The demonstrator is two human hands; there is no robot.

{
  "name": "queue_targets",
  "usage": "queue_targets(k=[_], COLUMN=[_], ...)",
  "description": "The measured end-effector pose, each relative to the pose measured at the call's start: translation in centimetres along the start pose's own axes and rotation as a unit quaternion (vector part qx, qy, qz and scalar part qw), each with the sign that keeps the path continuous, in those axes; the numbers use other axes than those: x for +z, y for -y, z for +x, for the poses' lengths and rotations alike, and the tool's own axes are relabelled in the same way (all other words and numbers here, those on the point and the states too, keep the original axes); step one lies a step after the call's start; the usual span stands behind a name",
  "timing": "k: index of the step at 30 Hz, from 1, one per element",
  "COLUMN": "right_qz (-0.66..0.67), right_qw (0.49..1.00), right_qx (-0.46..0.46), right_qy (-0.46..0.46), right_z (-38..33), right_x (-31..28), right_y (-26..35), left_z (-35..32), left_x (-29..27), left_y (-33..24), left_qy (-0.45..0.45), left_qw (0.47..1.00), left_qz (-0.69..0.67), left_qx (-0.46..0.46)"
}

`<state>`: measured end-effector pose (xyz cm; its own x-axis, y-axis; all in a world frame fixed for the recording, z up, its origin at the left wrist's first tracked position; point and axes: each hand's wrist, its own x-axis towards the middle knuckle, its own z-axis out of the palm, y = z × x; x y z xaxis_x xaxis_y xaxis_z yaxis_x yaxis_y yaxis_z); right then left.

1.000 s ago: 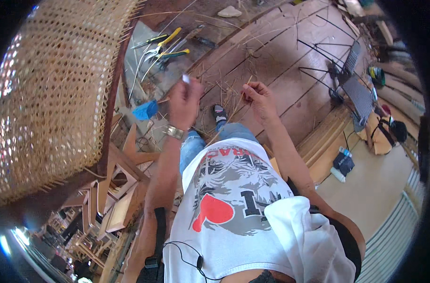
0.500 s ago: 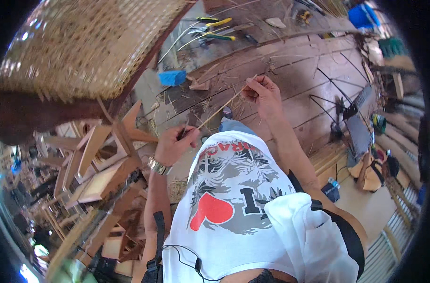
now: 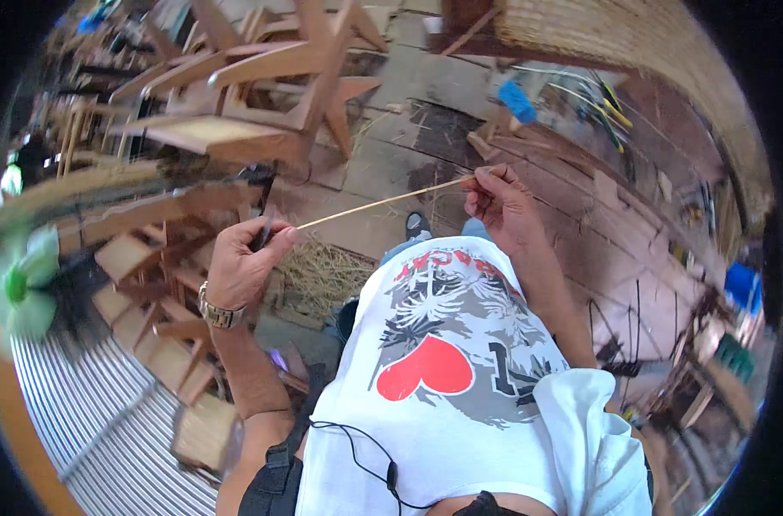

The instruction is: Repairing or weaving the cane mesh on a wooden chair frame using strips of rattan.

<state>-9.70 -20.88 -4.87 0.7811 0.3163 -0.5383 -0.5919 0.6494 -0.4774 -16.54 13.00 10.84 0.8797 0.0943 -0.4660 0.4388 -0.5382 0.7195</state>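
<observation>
Stretching a thin cane strip [image 3: 383, 202] between both hands here: the left hand [image 3: 241, 267] is curled shut around one end along with some dark tool I can't make out, and the right hand [image 3: 499, 202] pinches the other end. It hangs taut over the floor, with unfinished wooden chairs [image 3: 263, 86] stacked nearby and a woven cane panel [image 3: 649, 43] top right.

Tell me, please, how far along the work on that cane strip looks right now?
Done: a woven cane panel stands at top right. In hand: one thin strip is stretched between the left hand and right hand, each pinching an end. Left: loose fibres lie on the floor, and bare wooden chair frames are stacked nearby.
</observation>
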Motion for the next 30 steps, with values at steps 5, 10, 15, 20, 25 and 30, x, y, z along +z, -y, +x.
queue_targets(k=[5,10,15,20,25,30], right_qz=[0.013,-0.032,-0.049,-0.07,-0.096,-0.104], right_qw=[0.989,0.966,0.946,0.933,0.923,0.923], right_qx=[0.139,0.224,0.287,0.325,0.347,0.349], right_qy=[0.056,0.127,0.145,0.141,0.137,0.126], right_z=[1.5,2.9,4.0,4.2,4.1,4.0], right_x=[3.0,4.1,4.0,4.5,4.4,3.5], right_y=[0.2,-0.4,-1.4,-1.7,-1.8,-1.9], left_z=[-5.6,-10.3,-13.3,-15.3,-17.0,-16.5], left_x=[-1.1,0.9,3.1,5.6,7.0,8.1], left_y=[2.8,4.1,4.0,3.1,3.1,2.1], left_qy=[-0.134,-0.24,-0.274,-0.328,-0.377,-0.384], left_qw=[0.985,0.954,0.935,0.908,0.894,0.884], left_qz=[-0.079,-0.114,-0.136,-0.168,-0.167,-0.184], left_qx=[-0.072,-0.139,-0.18,-0.2,-0.177,-0.195])
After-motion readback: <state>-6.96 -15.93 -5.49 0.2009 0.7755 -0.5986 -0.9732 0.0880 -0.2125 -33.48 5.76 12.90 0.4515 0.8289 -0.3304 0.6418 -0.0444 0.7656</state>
